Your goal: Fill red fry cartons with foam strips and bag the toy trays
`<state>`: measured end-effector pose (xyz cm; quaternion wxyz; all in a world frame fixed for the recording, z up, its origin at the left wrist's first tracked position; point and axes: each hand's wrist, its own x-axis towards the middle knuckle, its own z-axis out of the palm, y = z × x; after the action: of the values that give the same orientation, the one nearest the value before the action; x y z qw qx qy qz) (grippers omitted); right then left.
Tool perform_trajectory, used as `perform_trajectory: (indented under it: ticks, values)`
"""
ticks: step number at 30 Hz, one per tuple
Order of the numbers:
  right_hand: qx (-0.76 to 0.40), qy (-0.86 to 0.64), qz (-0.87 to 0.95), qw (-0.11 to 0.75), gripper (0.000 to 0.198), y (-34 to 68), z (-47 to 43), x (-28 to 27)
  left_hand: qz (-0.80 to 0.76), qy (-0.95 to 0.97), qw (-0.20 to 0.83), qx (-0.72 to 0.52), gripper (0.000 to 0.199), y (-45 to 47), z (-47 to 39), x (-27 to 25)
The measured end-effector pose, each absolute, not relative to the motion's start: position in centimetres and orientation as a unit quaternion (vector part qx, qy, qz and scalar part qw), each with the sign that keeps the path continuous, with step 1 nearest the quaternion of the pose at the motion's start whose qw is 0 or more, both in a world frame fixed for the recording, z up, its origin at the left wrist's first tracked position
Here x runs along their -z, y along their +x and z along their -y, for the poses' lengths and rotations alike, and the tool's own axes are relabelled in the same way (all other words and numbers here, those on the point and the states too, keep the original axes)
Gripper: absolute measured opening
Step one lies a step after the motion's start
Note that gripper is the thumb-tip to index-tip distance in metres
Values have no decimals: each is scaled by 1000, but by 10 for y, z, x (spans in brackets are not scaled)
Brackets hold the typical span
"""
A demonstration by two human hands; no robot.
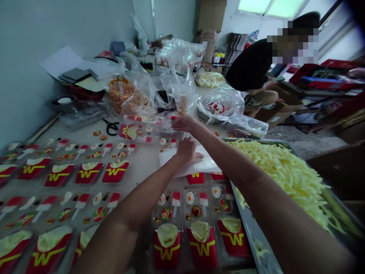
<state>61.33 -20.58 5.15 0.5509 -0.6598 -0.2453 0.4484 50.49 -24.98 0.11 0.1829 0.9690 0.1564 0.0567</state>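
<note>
- The clock is centred on the left hand (pixel 187 150), with 12 at the top of the view.
- The left hand lies on a white sheet (pixel 209 163), its fingers curled; whether they grip the sheet, I cannot tell. The sheet spreads from under the hand toward 3 and 4 o'clock and partly covers red cartons (pixel 195 177).
- The right hand (pixel 184 123) is at 12 o'clock, its arm crossing in from 4. The fingers stretch toward 9, at the near end of some clear packs (pixel 154 130); whether they are closed on the plastic, I cannot tell.
- The clear packs lie at 10 o'clock on the worktop (pixel 142 167), with a red carton showing through.
- Scissors (pixel 111 128) sit just beyond them, between 9 and 10.
- Filled packs (pixel 115 171) stand in rows from 7 to 9, each with a carton marked by a yellow zigzag, a fried egg and a lolly; more lie at 6.
- At 3 to 4, a metal tray (pixel 258 232) carries heaped pale fries (pixel 281 167).
- A bagged bowl (pixel 203 110) and, farther off, a person in black (pixel 251 64) are between 1 and 2.
</note>
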Motion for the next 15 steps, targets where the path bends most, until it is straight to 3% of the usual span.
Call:
perform_trajectory:
  ticks: [3,5,8,11,13,15]
  values:
    - [-429,-655,261,565,12,634,253,-63,-184,963,186,-60,31,529,244,0]
    - [-411,-659,274,568,18,649,293,-67,-183,962,188,-76,22,531,240,-6]
    - [-321,-708,317,544,25,660,346,-70,-186,957,196,-104,22,511,223,-28]
    - [-203,-719,445,494,49,639,363,-72,-223,941,225,-121,22,459,190,-61]
    - [-229,-662,524,484,76,606,349,-75,-251,904,318,-141,23,406,166,-85]
    - [-311,-581,571,489,86,562,319,-77,-281,843,423,-179,26,344,146,-109]
